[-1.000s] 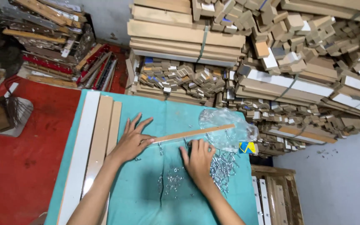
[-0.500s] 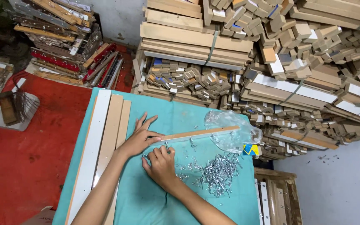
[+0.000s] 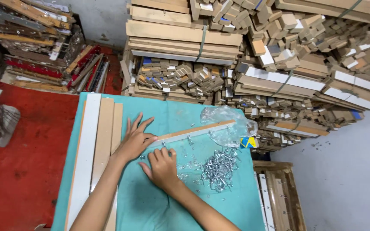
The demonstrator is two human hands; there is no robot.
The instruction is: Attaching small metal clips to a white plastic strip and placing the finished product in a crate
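Behind the worktable, bundled stacks of boards and offcuts (image 3: 253, 55) fill the wall, tan and white, some bound with green straps and several showing small blue patches on their ends. At the upper left leans a second pile of long strips (image 3: 43, 47), red and pale wood mixed. Below them the teal table (image 3: 150, 214) carries three long boards (image 3: 101, 137) along its left edge, one white and two bare wood, lying side by side.

Across the table's far part lies a thin wooden strip (image 3: 202, 129), tilted, its right end resting on a crumpled clear plastic bag (image 3: 225, 124). Just beside the bag at the table's right edge sits a small label or packet in blue, yellow and white (image 3: 248, 142). A heap of small silver metal hooks (image 3: 219, 167) lies below the strip, with loose ones scattered leftwards.

The left hand (image 3: 135, 140) lies flat with fingers spread wide, pressing the strip's left end. The right hand (image 3: 162, 167) is beside it, fingers curled narrow at the strip's edge; whether it pinches a hook cannot be told.
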